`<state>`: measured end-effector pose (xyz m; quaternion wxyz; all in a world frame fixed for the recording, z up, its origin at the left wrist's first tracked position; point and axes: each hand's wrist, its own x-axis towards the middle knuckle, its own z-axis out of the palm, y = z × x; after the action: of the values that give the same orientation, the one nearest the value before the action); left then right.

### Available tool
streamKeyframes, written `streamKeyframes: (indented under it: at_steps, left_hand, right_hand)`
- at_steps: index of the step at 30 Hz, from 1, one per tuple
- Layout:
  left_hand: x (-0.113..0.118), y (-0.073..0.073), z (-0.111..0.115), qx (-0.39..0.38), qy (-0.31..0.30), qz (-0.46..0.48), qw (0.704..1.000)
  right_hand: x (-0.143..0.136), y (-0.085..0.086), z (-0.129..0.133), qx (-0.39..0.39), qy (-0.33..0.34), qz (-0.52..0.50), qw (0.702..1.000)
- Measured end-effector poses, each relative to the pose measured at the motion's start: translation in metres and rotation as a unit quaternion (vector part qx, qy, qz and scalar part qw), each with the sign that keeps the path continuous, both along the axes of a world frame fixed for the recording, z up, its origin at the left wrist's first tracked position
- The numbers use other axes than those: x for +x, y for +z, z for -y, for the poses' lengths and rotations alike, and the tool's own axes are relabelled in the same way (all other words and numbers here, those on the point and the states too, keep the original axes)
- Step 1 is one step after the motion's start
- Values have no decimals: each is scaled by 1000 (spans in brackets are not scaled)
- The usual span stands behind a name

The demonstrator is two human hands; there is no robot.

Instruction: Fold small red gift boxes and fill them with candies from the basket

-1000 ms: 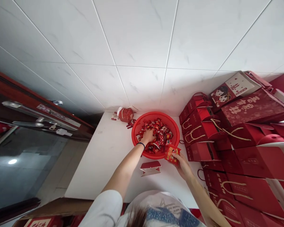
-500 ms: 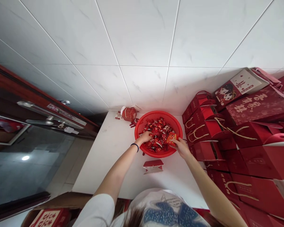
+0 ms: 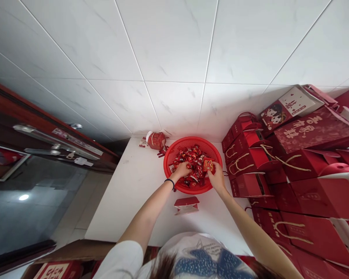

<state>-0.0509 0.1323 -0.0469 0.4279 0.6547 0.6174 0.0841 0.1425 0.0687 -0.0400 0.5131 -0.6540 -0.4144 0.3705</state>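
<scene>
A round red plastic basket [image 3: 192, 190] on the white table holds many small red-wrapped sweets [image 3: 195, 157]. Over the basket's left part is my left hand [image 3: 182, 170], its fingers closed among the sweets; what they grip is too small to name. My right hand [image 3: 216, 175], at the basket's right side, pinches a red and yellow packet [image 3: 208, 165] above the sweets. An open red paper box [image 3: 186, 205] lies on the table just in front of the basket, touched by neither hand.
Stacked red gift boxes [image 3: 311, 197] with rope handles fill the right side. A red jar [image 3: 157, 140] stands behind the basket to the left, on the white table [image 3: 125, 193]. A cardboard box [image 3: 75, 250] is at the lower left, near a glass door.
My left hand has moved a little right, deeper over the sweets. My right hand and its packet have shifted slightly left. The whole view has moved slightly.
</scene>
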Motion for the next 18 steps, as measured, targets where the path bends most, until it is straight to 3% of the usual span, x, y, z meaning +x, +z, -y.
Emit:
streamKeyframes:
  at_steps: [7,11,15,18]
  left_hand:
    - [22,-1,-9,11,19,25,999]
    - [22,1,-14,-7,39,41,998]
    - [15,23,-10,-21,25,98,995]
    - [19,44,0,-51,-28,200,978]
  right_hand:
    - [-8,16,28,-58,13,-95,994]
    - [-7,25,34,-69,12,-139,988]
    - [-7,34,32,-106,12,-235,966]
    - [-12,41,25,-131,40,-312,940]
